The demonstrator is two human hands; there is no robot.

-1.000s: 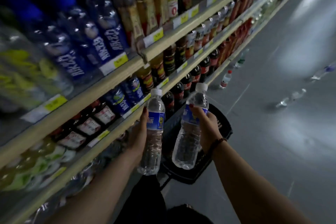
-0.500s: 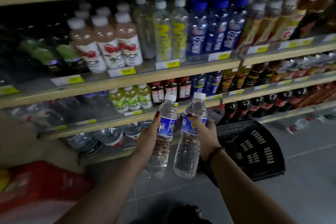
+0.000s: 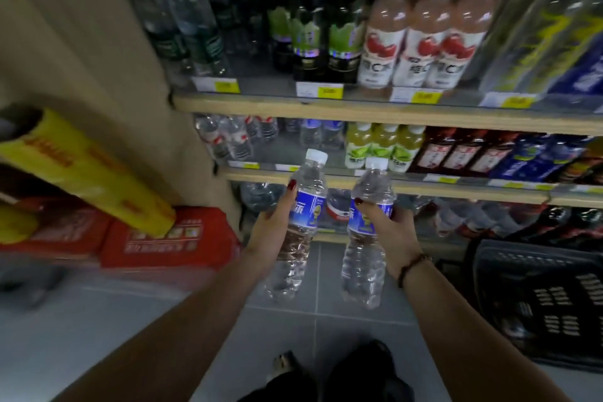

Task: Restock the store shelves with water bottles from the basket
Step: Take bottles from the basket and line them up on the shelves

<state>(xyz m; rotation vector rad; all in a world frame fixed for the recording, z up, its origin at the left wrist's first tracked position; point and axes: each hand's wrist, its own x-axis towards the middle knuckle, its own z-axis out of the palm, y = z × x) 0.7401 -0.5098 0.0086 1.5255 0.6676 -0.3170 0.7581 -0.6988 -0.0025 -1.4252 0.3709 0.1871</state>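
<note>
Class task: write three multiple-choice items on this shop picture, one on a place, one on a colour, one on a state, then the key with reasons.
1. Where is the black basket? A. on the floor at the right; B. on the top shelf; C. on the red boxes.
2. What colour are the caps of the two held water bottles? A. red; B. white; C. green.
3. What is the left hand doing? A. hanging empty; B. pressing a price tag; C. gripping a water bottle.
Key: 1 A, it stands on the tiles at the right edge; 2 B, both caps show white; 3 C, it curls round a bottle.
</note>
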